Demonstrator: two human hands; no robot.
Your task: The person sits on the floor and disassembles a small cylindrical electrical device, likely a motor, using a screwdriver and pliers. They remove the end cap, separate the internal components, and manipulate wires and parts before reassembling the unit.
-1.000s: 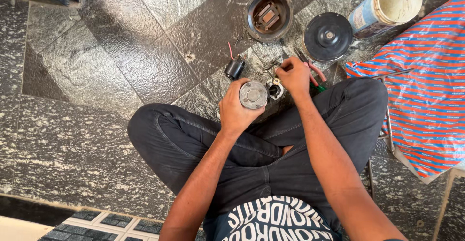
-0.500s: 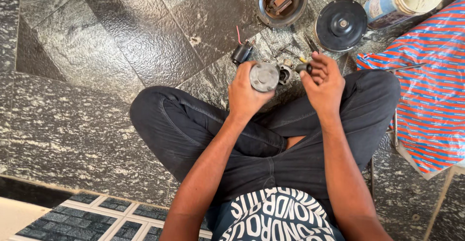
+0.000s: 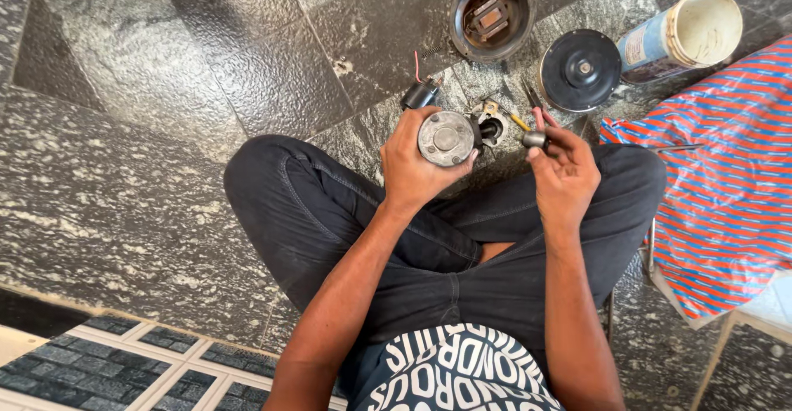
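Note:
I sit cross-legged on a dark stone floor. My left hand (image 3: 412,163) grips a round grey metal motor part (image 3: 446,138), its flat end facing up. My right hand (image 3: 565,172) pinches a small grey metal cylinder (image 3: 535,139) between thumb and fingers, a short way to the right of the motor part. Between the hands, on the floor, lie a small white fitting (image 3: 492,126) and a black cylinder with a red wire (image 3: 419,95).
A round black housing (image 3: 492,15) with a square part inside lies ahead. A black disc (image 3: 580,70) and a tipped blue-and-white can (image 3: 681,35) lie at the far right. Pliers with red handles (image 3: 536,106) lie near the disc. A red-and-blue striped cloth (image 3: 718,188) covers a low seat at right.
My right hand has lifted from the parts on the floor and now holds the small cylinder up beside the motor part. The left hand keeps its grip.

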